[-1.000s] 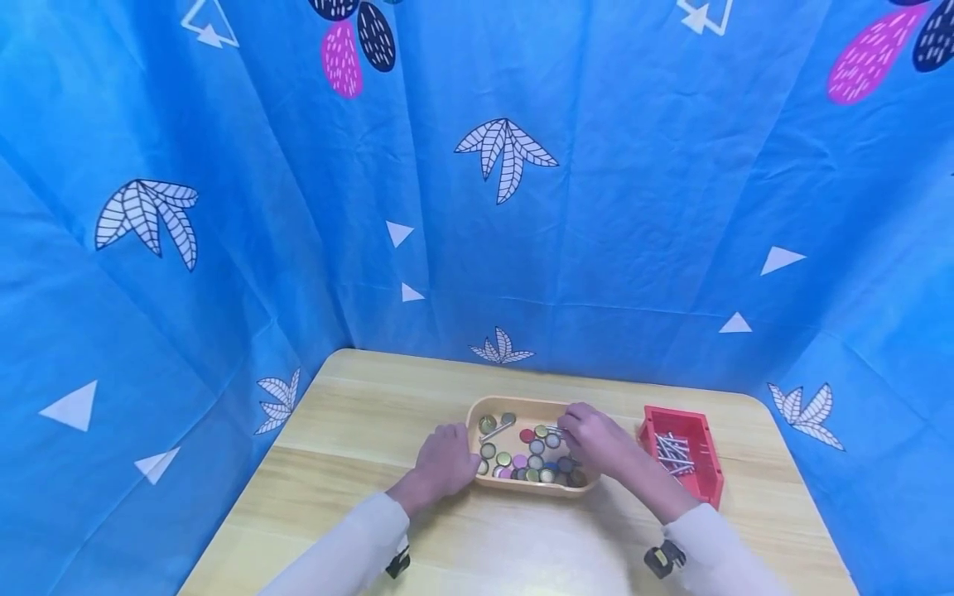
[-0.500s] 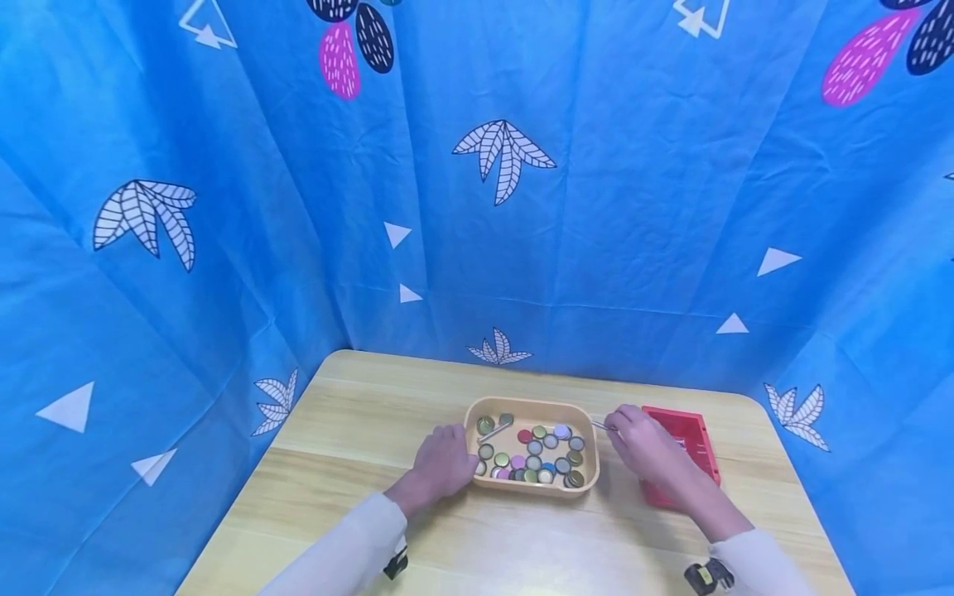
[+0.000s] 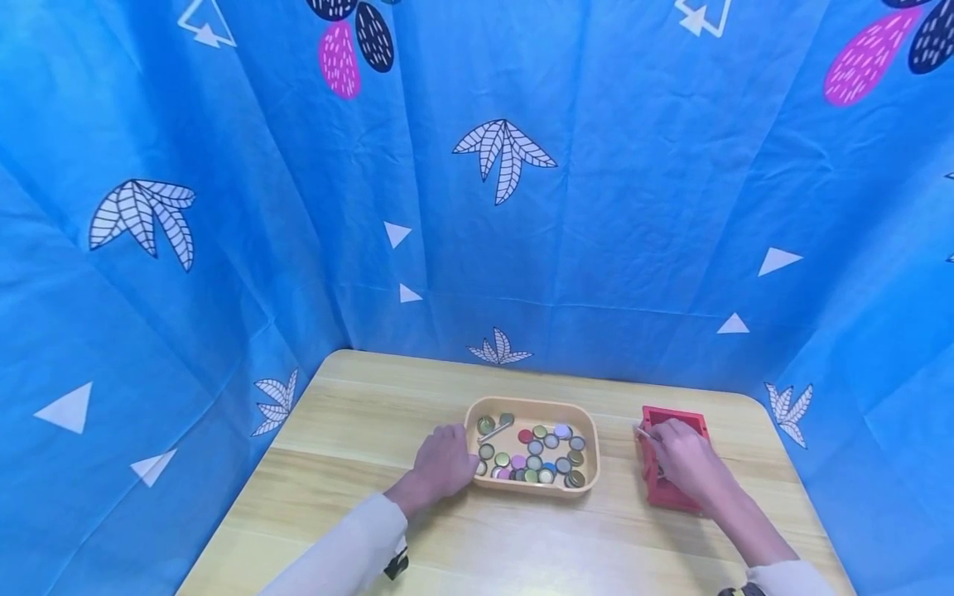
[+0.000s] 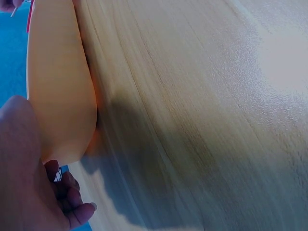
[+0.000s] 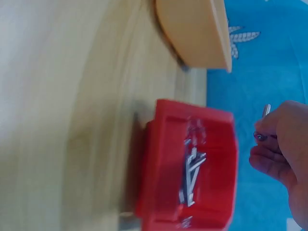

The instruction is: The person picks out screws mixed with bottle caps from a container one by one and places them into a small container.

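Observation:
My left hand (image 3: 445,460) grips the left end of a tan plastic tray (image 3: 537,487), thumb at its rim; the left wrist view shows the tray's outer wall (image 4: 60,82) beside that hand. Bottle caps (image 3: 535,448) in several colours lie in the tray, and one screw (image 3: 495,432) lies among them. My right hand (image 3: 684,457) is over a red bin (image 3: 674,498), pinching a metal screw (image 5: 266,110) whose shank sticks out past the fingertips. In the right wrist view, several silver screws (image 5: 193,173) lie inside the red bin.
A light wooden table (image 3: 358,414) carries both containers, with a gap of tabletop between tray and bin. Blue patterned curtain (image 3: 633,207) hangs round the back and sides of the table.
My right hand has moved right, from inside the tray to over the red bin, taking a screw from among the caps with it. The left hand has stayed at the tray's left end.

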Motion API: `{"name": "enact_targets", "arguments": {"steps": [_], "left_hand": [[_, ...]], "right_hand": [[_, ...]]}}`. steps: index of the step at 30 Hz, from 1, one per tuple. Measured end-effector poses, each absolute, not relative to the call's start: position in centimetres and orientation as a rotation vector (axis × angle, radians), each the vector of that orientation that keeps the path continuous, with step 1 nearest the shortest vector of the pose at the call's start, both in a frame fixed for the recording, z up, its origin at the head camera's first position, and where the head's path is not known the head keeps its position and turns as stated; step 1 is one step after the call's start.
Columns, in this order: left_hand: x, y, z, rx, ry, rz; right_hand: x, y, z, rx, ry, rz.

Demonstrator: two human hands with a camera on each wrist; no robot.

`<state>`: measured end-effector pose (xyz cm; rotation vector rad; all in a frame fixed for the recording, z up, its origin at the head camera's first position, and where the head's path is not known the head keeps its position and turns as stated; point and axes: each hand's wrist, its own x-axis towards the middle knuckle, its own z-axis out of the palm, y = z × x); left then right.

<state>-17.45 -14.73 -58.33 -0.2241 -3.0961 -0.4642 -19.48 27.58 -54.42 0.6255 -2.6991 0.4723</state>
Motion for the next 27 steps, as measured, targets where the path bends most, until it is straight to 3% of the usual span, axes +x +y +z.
{"name": "enact_targets", "arguments": {"steps": [15,27], "left_hand": [[-17.4,-14.9,-58.5,-0.228,-3.093,-0.426],[-17.2,-14.8,-58.0,-0.263,-3.095,-0.424]], "right_hand": [[-18.4,28.6,-55.9,0.336,-2.773,0.401],[-18.8,28.8,-57.2,0.260,-3.003,0.313]]}}
